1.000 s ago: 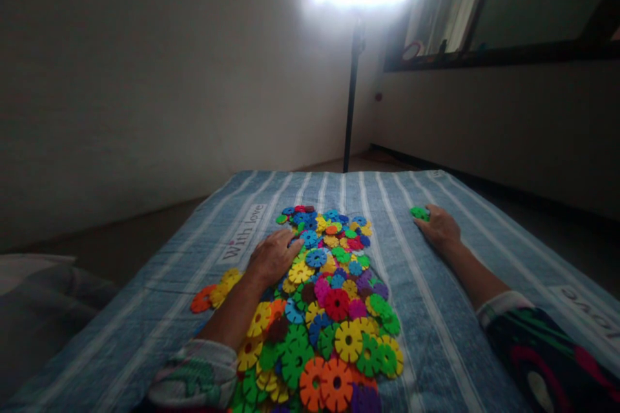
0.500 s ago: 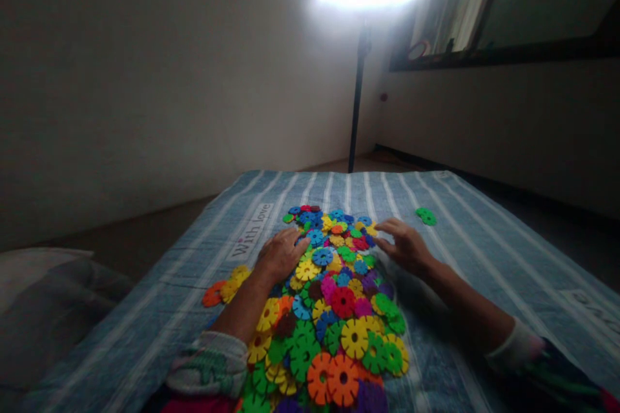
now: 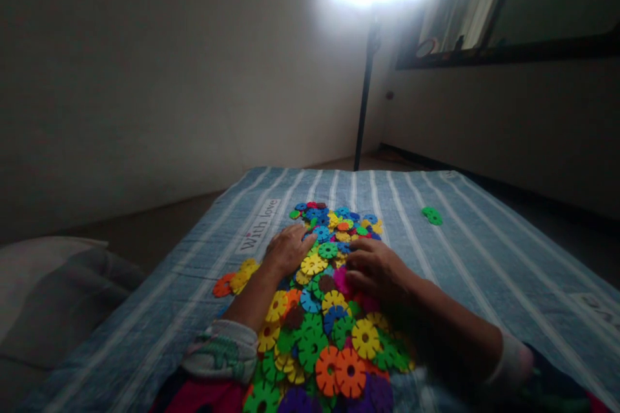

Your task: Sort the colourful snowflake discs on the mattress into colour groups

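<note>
1. Across the striped cloth (image 3: 475, 251), a heap of notched discs (image 3: 312, 343) is lying loosely; two green discs (image 3: 432, 215) are sitting well apart, far right.
2. At the heap's left edge, the left hand (image 3: 289, 250) is resting; its fingertips aren't showing, so I can't tell its grip.
3. Over its right side, the right hand (image 3: 380, 268) is hanging, fingers spread, beside a pink disc (image 3: 341, 281).
4. Because discs are overlapping, lifting one could drag neighbours along; the right forearm (image 3: 450, 322), leaning low, could sweep others aside.

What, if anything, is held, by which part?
Can't tell: right hand overlaps a magenta notched round plastic disc; left hand overlaps multicoloured notched plastic discs; any grip unclear.
</note>
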Demonstrator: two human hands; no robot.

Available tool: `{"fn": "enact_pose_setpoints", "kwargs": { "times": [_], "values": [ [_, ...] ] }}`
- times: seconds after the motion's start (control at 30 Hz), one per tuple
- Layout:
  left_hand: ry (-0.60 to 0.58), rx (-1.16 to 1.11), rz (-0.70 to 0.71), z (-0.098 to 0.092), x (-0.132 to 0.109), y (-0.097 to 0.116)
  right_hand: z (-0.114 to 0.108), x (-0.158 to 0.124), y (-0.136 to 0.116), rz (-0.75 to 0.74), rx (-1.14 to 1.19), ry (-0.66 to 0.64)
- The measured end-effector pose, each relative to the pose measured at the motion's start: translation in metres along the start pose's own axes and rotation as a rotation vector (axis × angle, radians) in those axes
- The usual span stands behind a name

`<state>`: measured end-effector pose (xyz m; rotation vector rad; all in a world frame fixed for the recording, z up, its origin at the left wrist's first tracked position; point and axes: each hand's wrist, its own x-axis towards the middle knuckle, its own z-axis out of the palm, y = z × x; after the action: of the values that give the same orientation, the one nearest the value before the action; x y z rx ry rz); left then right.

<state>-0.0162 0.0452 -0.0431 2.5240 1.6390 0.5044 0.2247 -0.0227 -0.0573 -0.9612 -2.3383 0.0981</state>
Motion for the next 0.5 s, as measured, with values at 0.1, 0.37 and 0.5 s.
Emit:
{"fn": "enact_pose_setpoints", "kwargs": {
  "times": [0.1, 0.37, 0.5],
  "values": [
    [-0.001, -0.016, 0.005, 0.001, 0.000, -0.002, -0.001, -0.004, 0.012, 0.066, -0.045, 0.040],
    [-0.004, -0.003, -0.013, 0.001, 0.000, 0.000, 0.009, 0.001, 0.000, 0.062, -0.033, 0.186],
    [-0.005, 0.024, -0.033, 0.001, 0.000, 0.002, 0.013, 0.014, -0.002, -0.019, 0.046, 0.205]
  ]
}}
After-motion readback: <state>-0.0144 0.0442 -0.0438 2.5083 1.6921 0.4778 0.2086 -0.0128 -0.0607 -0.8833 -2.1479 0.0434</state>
